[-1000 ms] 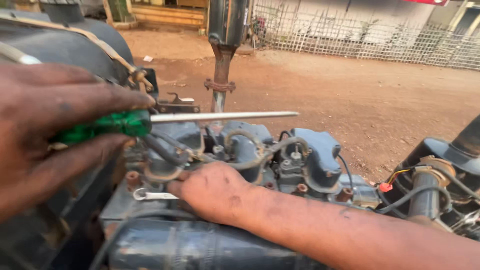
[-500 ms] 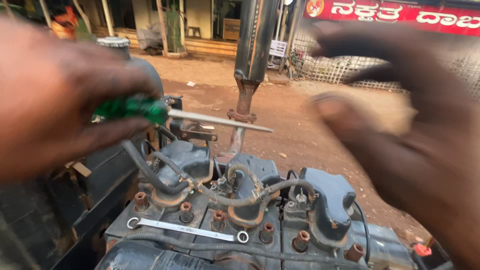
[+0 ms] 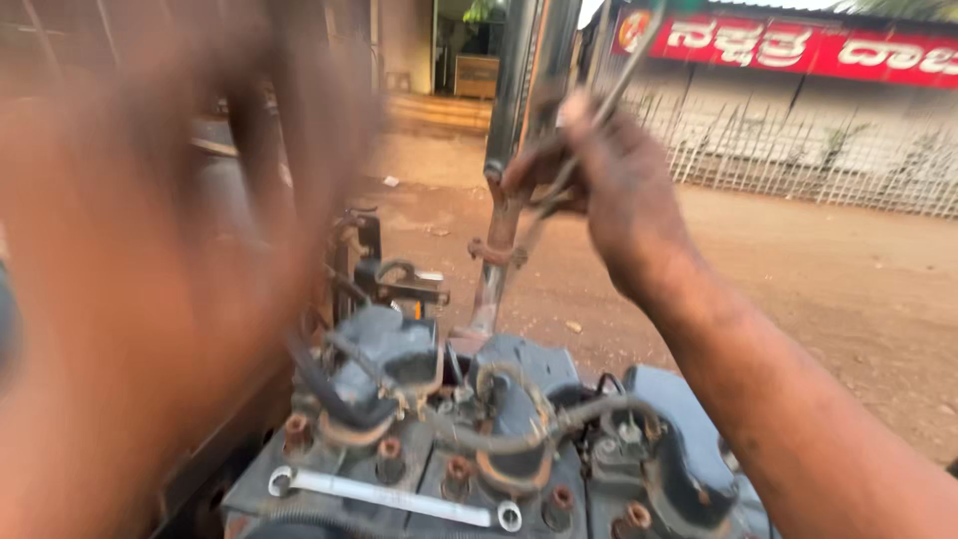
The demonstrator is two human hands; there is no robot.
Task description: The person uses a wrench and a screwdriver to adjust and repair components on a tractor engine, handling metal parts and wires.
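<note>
Right hand (image 3: 609, 190) upper centre of frame, grip closed on thin metal rod (image 3: 624, 70), held clear above engine (image 3: 499, 419). Left hand (image 3: 150, 299) fills left, blurred: grip state cannot tell. Spanner (image 3: 394, 496) lies flat, bottom centre, on engine top.

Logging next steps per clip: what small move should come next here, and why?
Probably lower the right hand and its thin metal tool toward the engine: it is raised well above it, and the left hand is a blur near the camera.
</note>
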